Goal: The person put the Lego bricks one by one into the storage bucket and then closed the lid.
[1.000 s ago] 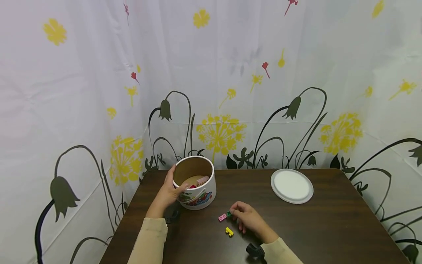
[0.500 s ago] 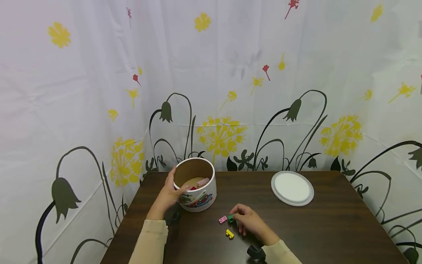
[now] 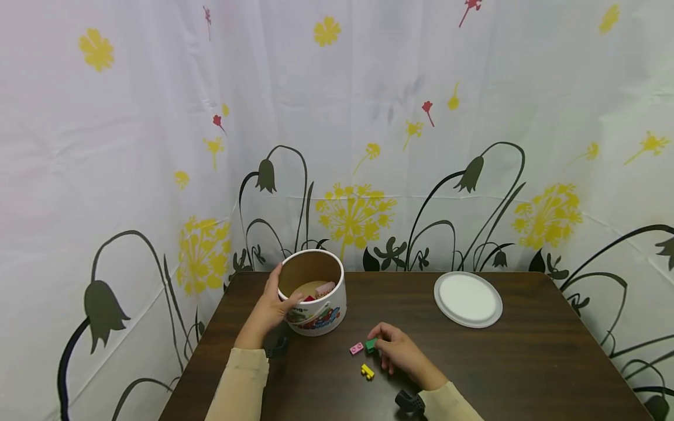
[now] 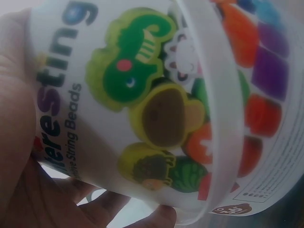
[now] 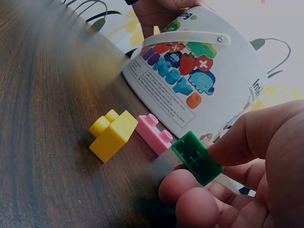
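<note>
My left hand (image 3: pixel 268 308) grips the near left side of a white toy bucket (image 3: pixel 333 304), its thumb at the rim. Printed toy pictures and a white handle show on the bucket (image 4: pixel 102 128) in the left wrist view. Pink and red blocks (image 3: pixel 324 289) lie inside it. Lower right of the bucket, my right hand (image 3: pixel 401 352) pinches a green toy brick (image 5: pixel 197 159) between thumb and fingers, its hollow underside facing the right wrist camera. A pink brick (image 3: pixel 356 348) lies just left of it on the table. Closer to me rests a yellow brick (image 3: pixel 367 371).
A round white lid (image 3: pixel 468 298) lies at the back right of the dark wooden table (image 3: pixel 526 362). Behind the table's far edge hangs a white curtain (image 3: pixel 358 117) with printed flowers.
The green brick shows more of itself in my right fingers than one second ago and seems turned a little. My left hand stays on the bucket; the other bricks lie still.
</note>
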Tool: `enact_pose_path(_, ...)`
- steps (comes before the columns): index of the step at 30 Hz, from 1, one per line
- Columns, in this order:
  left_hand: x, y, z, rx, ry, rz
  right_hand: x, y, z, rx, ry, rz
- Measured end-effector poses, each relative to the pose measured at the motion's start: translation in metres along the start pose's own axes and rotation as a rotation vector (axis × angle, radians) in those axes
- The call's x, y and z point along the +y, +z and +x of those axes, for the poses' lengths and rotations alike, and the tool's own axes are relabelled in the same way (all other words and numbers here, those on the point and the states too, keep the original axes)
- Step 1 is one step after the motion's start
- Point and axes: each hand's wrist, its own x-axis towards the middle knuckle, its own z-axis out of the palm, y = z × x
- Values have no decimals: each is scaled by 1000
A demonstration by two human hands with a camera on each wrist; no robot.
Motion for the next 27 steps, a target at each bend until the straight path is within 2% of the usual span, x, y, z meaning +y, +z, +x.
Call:
enact_pose_path(10,0,-1,0,-1,20,-13,2,1,0,-15,-22,7)
enact_pose_path(14,2,0,-1,2,16,-8,-4,2,2,18,-17,62)
enact_pose_path(19,3,0,-2,7,25,7,-33,5,13,126,-78,118)
enact_pose_path(23,1,-1,-3,6,21,-5,-68,10,29,192,-173,165)
enact_pose_path(27,-1,-1,-3,6,28,2,-103,15,52,215,-279,258)
